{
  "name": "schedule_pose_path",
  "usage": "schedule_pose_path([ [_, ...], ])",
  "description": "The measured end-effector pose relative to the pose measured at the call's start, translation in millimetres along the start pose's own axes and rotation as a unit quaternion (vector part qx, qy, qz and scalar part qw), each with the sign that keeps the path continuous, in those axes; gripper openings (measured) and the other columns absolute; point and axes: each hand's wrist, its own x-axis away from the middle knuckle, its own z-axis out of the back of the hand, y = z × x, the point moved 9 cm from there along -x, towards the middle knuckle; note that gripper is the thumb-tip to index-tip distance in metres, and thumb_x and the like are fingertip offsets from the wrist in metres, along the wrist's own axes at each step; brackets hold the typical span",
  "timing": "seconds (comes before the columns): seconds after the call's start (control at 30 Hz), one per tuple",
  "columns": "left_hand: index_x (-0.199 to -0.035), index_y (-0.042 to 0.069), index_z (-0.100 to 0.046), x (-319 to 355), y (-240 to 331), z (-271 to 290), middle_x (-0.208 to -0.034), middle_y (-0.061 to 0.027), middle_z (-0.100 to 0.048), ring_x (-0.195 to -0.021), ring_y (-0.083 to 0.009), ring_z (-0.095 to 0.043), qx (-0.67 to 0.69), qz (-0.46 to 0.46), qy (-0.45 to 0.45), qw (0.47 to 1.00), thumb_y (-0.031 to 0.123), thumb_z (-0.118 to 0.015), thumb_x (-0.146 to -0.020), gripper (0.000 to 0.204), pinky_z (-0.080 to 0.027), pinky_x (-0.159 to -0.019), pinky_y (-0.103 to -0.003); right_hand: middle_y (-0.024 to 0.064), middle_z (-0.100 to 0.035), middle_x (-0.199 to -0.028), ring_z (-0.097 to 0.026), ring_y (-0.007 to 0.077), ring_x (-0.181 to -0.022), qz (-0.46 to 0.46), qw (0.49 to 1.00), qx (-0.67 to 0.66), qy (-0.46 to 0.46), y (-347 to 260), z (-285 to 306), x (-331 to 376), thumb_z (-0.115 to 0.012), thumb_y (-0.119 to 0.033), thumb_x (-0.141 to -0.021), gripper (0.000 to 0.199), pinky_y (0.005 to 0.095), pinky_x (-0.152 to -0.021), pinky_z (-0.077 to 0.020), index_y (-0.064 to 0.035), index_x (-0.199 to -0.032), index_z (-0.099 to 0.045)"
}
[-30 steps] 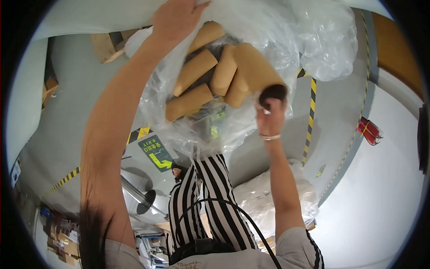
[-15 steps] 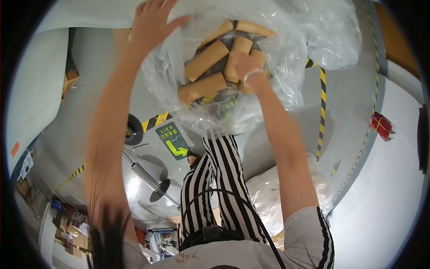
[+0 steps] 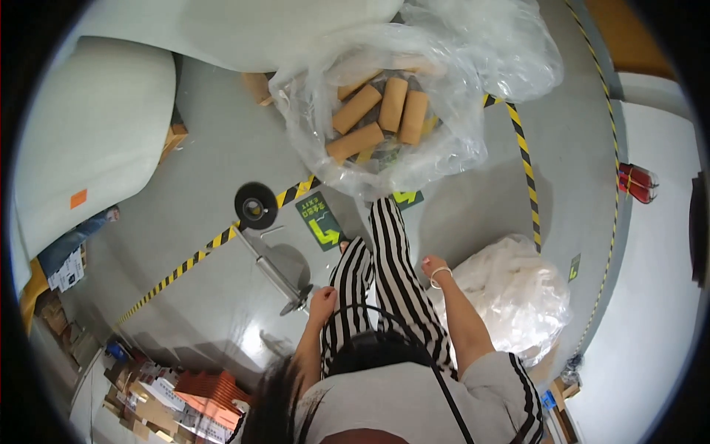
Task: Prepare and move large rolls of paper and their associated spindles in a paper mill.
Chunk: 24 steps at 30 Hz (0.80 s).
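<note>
My left hand (image 3: pixel 322 302) hangs beside my left thigh, its fingers curled with nothing visible in them. On the other side, my right hand (image 3: pixel 434 265) is held by my right leg, loosely closed and seemingly holding nothing; a pale band circles its wrist. In front of my feet lies a wide-mouthed clear plastic bag (image 3: pixel 451 159). Several brown cardboard tubes lie inside it, among them a slanted tube (image 3: pixel 356 109), a lower tube (image 3: pixel 356 142) and two side by side, the middle tube (image 3: pixel 393 104) and the right tube (image 3: pixel 413 118). Neither hand touches the bag.
A bundled plastic bag (image 3: pixel 510 296) sits right of my legs. Another clear bag (image 3: pixel 518 59) adjoins the open one. At left are a metal rod with discs (image 3: pixel 270 277) and a large pale roll (image 3: pixel 111 118). Striped tape (image 3: pixel 523 159) marks the grey floor.
Both hands have drawn back from the bag to beside my legs. The right hand has let go of the tubes. Two tubes now lie parallel, and my view has shifted back.
</note>
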Motion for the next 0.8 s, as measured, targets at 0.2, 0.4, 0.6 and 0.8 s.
schedule_pose_path([
  [0.2,-0.082,0.000,-0.055,46.0,26.7,51.1,-0.065,-0.0081,-0.056,-0.058,-0.0140,-0.053,0.196,0.040,0.108,0.974,0.022,-0.048,-0.074,0.025,-0.042,-0.055,-0.026,0.0160,-0.054,-0.091,-0.050,0.0327,-0.087,0.073,0.997,0.018,-0.024,-55.5,35.0,74.2,-0.046,-0.023,-0.070,0.024,0.0356,-0.075,-0.0405,-0.0094,-0.087,-0.057],
  [0.4,-0.083,0.001,-0.056,59.8,78.3,54.3,-0.068,-0.0064,-0.055,-0.063,-0.0113,-0.049,0.208,-0.059,0.071,0.974,0.021,-0.051,-0.073,0.023,-0.040,-0.058,-0.025,0.0107,-0.058,-0.075,-0.056,0.0166,-0.063,0.168,0.975,-0.139,0.040,-98.2,93.0,81.0,-0.049,-0.020,-0.070,0.028,0.0279,-0.055,-0.0448,-0.0018,-0.090,-0.054],
  [0.6,-0.083,0.003,-0.054,52.7,44.0,84.8,-0.067,-0.0064,-0.054,-0.059,-0.0165,-0.053,0.214,-0.014,0.144,0.966,0.019,-0.051,-0.072,0.020,-0.043,-0.052,-0.026,0.0076,-0.056,-0.070,-0.056,0.0153,-0.061,0.096,0.952,-0.289,0.019,-65.7,134.6,79.1,-0.049,-0.016,-0.070,0.025,0.0251,-0.052,-0.0441,-0.0032,-0.091,-0.051],
  [0.8,-0.070,0.006,-0.047,105.3,43.3,109.0,-0.059,-0.0046,-0.049,-0.047,-0.0126,-0.048,0.450,0.101,0.181,0.869,0.017,-0.051,-0.070,0.011,-0.040,-0.039,-0.023,0.0117,-0.055,-0.063,-0.054,0.0224,-0.055,0.155,0.981,-0.037,0.113,-27.1,136.4,34.6,-0.048,-0.012,-0.064,0.014,0.0330,-0.051,-0.0428,-0.0048,-0.073,-0.056],
])
